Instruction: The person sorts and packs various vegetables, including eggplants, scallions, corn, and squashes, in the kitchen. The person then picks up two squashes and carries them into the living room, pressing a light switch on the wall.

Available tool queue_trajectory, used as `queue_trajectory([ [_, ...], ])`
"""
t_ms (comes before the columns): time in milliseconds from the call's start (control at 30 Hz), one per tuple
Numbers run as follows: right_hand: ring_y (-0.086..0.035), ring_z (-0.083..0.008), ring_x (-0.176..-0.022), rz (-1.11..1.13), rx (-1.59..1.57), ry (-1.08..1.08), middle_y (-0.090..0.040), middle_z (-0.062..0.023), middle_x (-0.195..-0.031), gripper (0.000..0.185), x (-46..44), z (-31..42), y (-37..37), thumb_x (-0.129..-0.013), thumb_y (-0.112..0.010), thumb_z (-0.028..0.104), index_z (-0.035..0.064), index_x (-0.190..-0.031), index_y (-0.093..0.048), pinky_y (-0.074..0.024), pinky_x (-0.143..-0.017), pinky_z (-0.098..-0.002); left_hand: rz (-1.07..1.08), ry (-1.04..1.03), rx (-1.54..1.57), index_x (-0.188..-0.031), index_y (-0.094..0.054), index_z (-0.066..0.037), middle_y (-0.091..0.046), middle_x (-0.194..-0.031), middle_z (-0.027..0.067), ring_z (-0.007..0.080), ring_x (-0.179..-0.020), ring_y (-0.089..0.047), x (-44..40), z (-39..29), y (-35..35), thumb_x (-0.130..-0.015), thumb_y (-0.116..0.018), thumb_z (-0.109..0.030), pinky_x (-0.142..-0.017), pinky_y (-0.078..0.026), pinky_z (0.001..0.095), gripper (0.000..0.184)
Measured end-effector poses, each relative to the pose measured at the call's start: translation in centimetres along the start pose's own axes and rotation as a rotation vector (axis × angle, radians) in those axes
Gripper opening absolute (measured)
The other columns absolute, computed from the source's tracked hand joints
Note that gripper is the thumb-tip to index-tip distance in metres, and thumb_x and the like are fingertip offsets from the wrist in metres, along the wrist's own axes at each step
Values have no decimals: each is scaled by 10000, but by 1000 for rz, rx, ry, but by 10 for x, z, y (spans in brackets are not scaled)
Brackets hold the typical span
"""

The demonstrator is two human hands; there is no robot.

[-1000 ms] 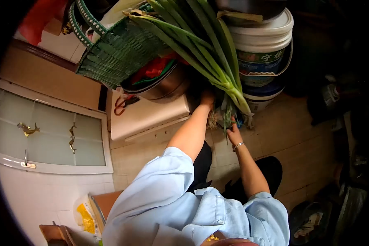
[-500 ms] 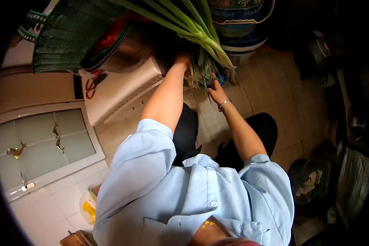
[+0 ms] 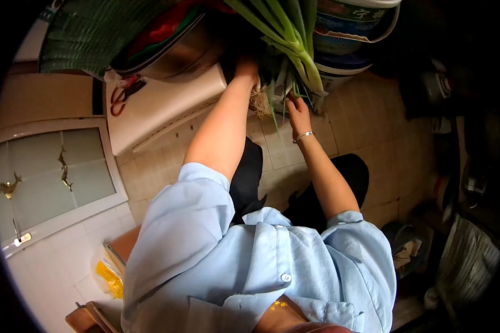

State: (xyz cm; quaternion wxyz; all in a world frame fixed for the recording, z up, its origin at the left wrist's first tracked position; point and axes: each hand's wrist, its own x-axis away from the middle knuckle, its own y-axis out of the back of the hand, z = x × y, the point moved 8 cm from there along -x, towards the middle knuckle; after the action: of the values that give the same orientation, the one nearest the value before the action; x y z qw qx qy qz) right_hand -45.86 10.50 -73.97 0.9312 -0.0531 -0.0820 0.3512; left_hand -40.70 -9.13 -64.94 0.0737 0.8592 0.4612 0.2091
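My left hand (image 3: 246, 69) reaches into the shadow beside the white cabinet, closed on a bunch of scallions whose stringy pale roots (image 3: 260, 102) hang by my wrist. Its fingertips are lost in the dark. Lower and to the right, my right hand (image 3: 299, 114), with a bracelet at the wrist, has its fingers curled in at thin green leaves and a whitish wrapping; what they grip is hidden. Large leeks (image 3: 301, 53) with long green leaves lie just above my right hand, their white root ends pointing down to the right.
Stacked buckets (image 3: 347, 33) stand at the upper right. A white cabinet (image 3: 166, 105) bears red-handled scissors (image 3: 118, 100) and a metal basin (image 3: 178, 58). A green woven bag (image 3: 89, 39) is at upper left. A bin (image 3: 408, 250) sits on the right, near the tiled floor (image 3: 366, 116).
The view has shifted, so the cabinet and basin sit higher and further left. My left hand has the scallion roots more exposed beside it. My right hand stays close to the leaves.
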Motion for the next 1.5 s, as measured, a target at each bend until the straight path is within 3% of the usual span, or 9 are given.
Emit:
queue_trajectory([
  [33, -481, -101, -705, 89, -122, -246, -517, 22, -761, 157, -6, -20, -5, -879, -571, 156, 18, -955, -579, -397, -677, -243, -40, -112, -409, -1322, -411, -61, -458, -1312, 117, 272, -1062, -490, 3, -13, 1, -961, -371, -194, -828, -443, 352, 387],
  [100, -446, -73, -669, 83, -240, -235, -488, 44, -728, 130, -28, -45, -13, -871, -582, 153, 31, -914, -578, -367, -632, -232, -134, -26, 442, -1206, -486, -31, -547, -1148, 127, 258, -906, -532, 0, -5, -1, -943, -409, -186, -679, -482, 391, 315],
  [300, -503, -150, -994, 266, -335, -71, -580, -56, -1049, 341, -5, 72, -61, -860, -524, 159, -25, -1146, -525, -384, -880, -262, -121, 213, 610, -1036, -554, 21, -590, -931, 158, 261, -756, -562, 29, -38, 11, -868, -506, -62, -627, -487, 394, 194],
  [667, -524, -117, -941, 303, -326, 169, -576, -41, -981, 348, 13, 182, -70, -749, -379, -30, -6, -1059, -536, -377, -894, -244, 13, 125, 375, -1014, -558, 22, -594, -931, 135, 239, -783, -578, 51, -64, 22, -892, -468, -131, -671, -517, 366, 215],
  [767, -541, -146, -958, 341, -413, 201, -580, -71, -995, 361, 27, 208, -74, -733, -371, -36, -31, -1058, -528, -383, -899, -260, 19, -3, 305, -975, -535, -6, -547, -752, 116, 219, -606, -539, 27, -48, 30, -811, -477, -40, -482, -478, 364, 177],
  [1000, -558, -211, -1026, 321, -419, 199, -586, -136, -1050, 397, 71, 241, -49, -701, -371, -37, -58, -1066, -524, -382, -953, -341, 111, 196, 451, -777, -519, 20, -505, -608, 139, 252, -503, -517, 52, -46, 32, -770, -514, 6, -450, -453, 353, 17],
  [1033, -567, -175, -973, 325, -419, 221, -597, -106, -1005, 352, 76, 244, -44, -718, -403, -10, -44, -1042, -536, -389, -930, -311, 106, 221, 329, -796, -563, -20, -568, -655, 116, 215, -547, -542, 54, -46, 33, -885, -447, -109, -463, -449, 350, 171],
  [1267, -575, -249, -949, 325, -621, 235, -604, -186, -969, 277, 118, 251, -1, -752, -458, 53, -55, -998, -525, -430, -880, -374, 172, 231, 234, -806, -590, -32, -567, -651, 96, 190, -545, -537, 51, -44, 31, -885, -456, -112, -469, -446, 315, 175],
  [1500, -544, -264, -850, 137, -612, 270, -569, -135, -775, 253, 135, 265, 50, -746, -510, 137, -25, -940, -508, -413, -829, -377, -17, -75, 105, -1081, -538, 40, -578, -874, 142, 206, -683, -508, -26, 6, 19, -823, -501, -36, -571, -423, 345, 272],
])
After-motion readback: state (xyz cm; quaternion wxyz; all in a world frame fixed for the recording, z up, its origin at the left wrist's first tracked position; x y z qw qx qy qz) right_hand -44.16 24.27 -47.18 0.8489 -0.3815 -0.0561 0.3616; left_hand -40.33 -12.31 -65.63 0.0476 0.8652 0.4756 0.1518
